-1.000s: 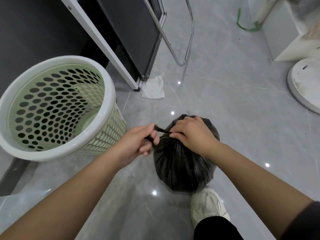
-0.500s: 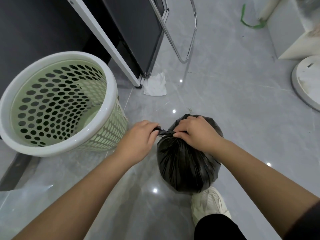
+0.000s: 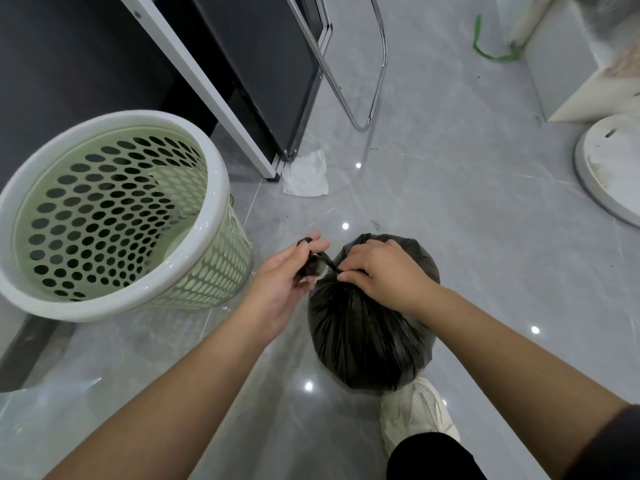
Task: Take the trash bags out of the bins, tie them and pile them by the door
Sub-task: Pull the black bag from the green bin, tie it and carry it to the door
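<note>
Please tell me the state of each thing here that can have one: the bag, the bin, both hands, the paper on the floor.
Trash bag: out of the bin, neck gathered and twisted.
Bin: upright, no bag inside.
Left hand: holds the bag's twisted tail.
Right hand: pinches the bag's neck.
White paper: crumpled, on the floor.

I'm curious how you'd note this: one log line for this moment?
step: tying black trash bag | left hand: pinches its twisted end | right hand: pinches its neck | green bin: unlined
</note>
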{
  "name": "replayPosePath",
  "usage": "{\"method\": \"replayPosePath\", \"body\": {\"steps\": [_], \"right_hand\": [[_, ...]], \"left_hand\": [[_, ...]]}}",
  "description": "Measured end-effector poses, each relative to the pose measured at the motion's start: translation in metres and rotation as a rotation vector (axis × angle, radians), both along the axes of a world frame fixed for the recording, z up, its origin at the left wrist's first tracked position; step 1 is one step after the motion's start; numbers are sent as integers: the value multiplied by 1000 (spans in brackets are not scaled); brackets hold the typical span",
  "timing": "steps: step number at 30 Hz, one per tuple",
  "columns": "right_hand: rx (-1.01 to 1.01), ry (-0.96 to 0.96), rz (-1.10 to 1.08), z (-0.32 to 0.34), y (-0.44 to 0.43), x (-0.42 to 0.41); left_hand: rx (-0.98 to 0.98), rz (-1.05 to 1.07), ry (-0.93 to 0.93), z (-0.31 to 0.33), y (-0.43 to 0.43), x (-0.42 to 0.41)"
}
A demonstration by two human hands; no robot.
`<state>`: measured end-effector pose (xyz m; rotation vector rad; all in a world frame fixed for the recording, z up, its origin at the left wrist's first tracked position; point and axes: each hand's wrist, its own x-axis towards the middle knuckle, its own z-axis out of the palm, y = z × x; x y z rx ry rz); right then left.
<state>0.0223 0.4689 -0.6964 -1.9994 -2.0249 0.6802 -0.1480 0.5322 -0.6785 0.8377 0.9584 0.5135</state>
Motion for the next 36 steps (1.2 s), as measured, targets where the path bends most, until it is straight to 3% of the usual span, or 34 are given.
{"method": "replayPosePath", "body": {"steps": [2,3,5,7,10,13,15,18,23,26,29,34,36], "right_hand": [[-8,-8,15,0,1,-3],[-2,-9,12,0,2,-3],[13,-13,-10,2,3,-1],[48,-20,-40,3,1,2],[125,-74,-64,0,0,7],[250,-213,-55,2,0,4],[229,-208,-102,8,2,2],[3,140,-390,22,3,-1],[-418,935,-859,36,10,-4],[-575,1156,-989,39,13,-2],[-533,944,-835,44,9,6],[-375,85,-279,59,8,16],[-331,-140,-153,58,9,12]], "left_hand": [[111,-8,171,-1,-3,7],[300,-59,352,-4,-2,6],[877,-320,733,-13,4,-4],[1175,-621,909,-15,9,-14],[1205,-767,907,-13,11,-23],[989,-712,683,-12,8,-26],[815,-737,573,-15,0,-24],[804,-836,565,-22,-20,-17],[1114,-895,730,-26,-34,1],[1208,-897,778,-25,-34,6],[1172,-898,745,-22,-31,2],[925,-575,673,-16,-14,1],[831,-473,639,-16,-5,8]]}}
